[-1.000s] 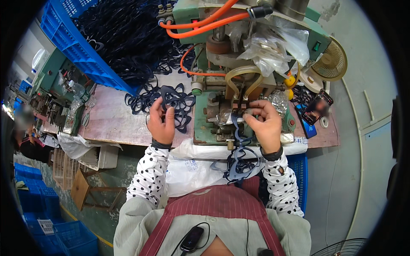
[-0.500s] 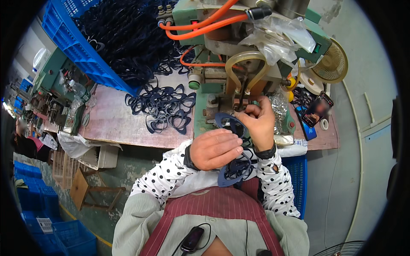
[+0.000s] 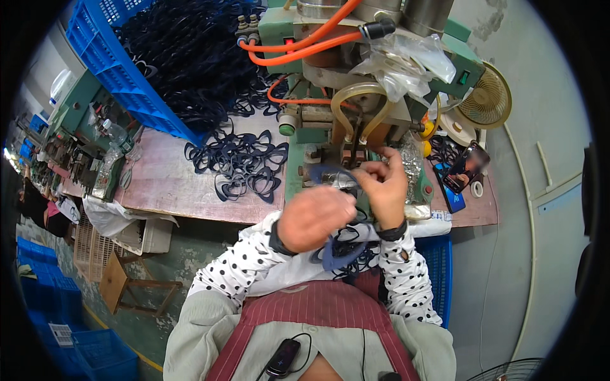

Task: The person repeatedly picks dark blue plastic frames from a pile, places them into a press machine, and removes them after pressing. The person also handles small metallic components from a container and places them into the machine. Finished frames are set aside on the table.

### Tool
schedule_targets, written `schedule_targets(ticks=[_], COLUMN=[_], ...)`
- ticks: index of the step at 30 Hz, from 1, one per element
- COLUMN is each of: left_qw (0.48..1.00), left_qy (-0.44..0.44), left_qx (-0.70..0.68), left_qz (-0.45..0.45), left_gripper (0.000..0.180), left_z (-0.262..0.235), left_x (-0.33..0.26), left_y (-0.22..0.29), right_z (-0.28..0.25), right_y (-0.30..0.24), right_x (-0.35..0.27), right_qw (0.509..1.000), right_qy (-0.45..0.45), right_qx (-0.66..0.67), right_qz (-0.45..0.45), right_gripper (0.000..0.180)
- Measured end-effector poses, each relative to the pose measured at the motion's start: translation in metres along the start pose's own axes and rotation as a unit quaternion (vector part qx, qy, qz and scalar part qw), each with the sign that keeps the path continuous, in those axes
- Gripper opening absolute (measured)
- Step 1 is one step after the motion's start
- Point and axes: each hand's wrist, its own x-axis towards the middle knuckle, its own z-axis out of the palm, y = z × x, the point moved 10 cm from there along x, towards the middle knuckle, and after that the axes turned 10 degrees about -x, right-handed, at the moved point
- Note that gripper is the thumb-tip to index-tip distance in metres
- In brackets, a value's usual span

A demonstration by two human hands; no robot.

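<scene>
Nearest to the body, just below the left hand, a dark bunch of loops lies over a white sheet, with one blue loop at its left side. The left hand is blurred, its back turned up, so I cannot tell whether its fingers are closed on something. Just beyond it, and left of the right hand, is the upper loop, also blurred. The right hand has its thumb and fingers bent, with the tips near to each other beside this loop; whether they pinch it, I cannot say.

In my judgement, such a loop is light, thin and flexible. It would rather bend or tangle with its neighbours than break. The broad part of the rim seems the better place to hold, with a flat pinch.

Beyond the right hand stands the press, its bent tube above the fingertips. Past the left hand, a heap of loops lies on the table; behind it is a crate. Well right of the right hand is a phone, and farther, a fan.
</scene>
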Motion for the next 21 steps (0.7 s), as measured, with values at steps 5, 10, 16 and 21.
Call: schedule_targets(ticks=[5, 10, 16, 21], left_qw=[0.993, 0.991, 0.992, 0.990], left_qy=[-0.092, -0.081, -0.074, -0.096], left_qx=[-0.073, -0.107, -0.101, -0.103], left_qz=[0.011, 0.000, -0.013, -0.029], left_gripper=[0.036, 0.037, 0.039, 0.038], left_z=[0.041, 0.043, 0.045, 0.042], left_x=[-0.008, -0.015, -0.017, -0.016], left_y=[0.002, -0.009, -0.011, -0.008], right_z=[-0.092, -0.139, -0.089, -0.101], right_y=[0.039, 0.122, 0.101, 0.114], right_x=[0.014, 0.007, -0.010, 0.003], right_qw=[0.932, 0.945, 0.808, 0.887], right_qy=[0.163, 0.112, 0.045, 0.092], right_qx=[-0.322, -0.301, -0.585, -0.453], right_qz=[-0.042, 0.053, -0.052, -0.008], right_gripper=[0.041, 0.030, 0.041, 0.015])
